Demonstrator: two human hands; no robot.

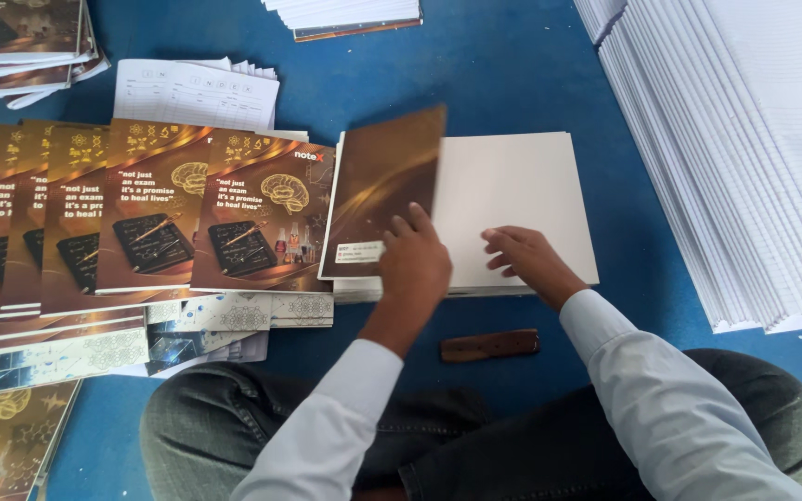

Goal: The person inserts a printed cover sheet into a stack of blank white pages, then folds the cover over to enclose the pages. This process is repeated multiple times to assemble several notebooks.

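While the left hand (417, 264) presses its fingers on the lower edge of a brown cover sheet (381, 190), that sheet stands tilted up, blurred, over the left half of a stack of white sheets (512, 199) on the blue surface (512, 65). The hand is not closed around the cover; its fingers lie spread and flat against it, near a small white label at the sheet's lower corner. The right hand (526, 260) rests on the white stack just right of the left hand, fingers loosely bent and touching the top sheet, holding nothing. The cover sheet touches the stack along its left side and leans away from it at the top.

Just left of the white stack lies a fanned row of printed brown covers (141, 218), overlapping one another, with patterned sheets (243, 314) showing beneath their lower edges. Behind that row, a white ruled form (197, 93) sticks out. Below the white stack, close to the person's knees, lies a short brown wooden strip (490, 345). Well to the right of the stack rises a large fanned pile of lined white paper (735, 158). Beyond the stack, at the far edge, sits another small pile of paper (345, 17).
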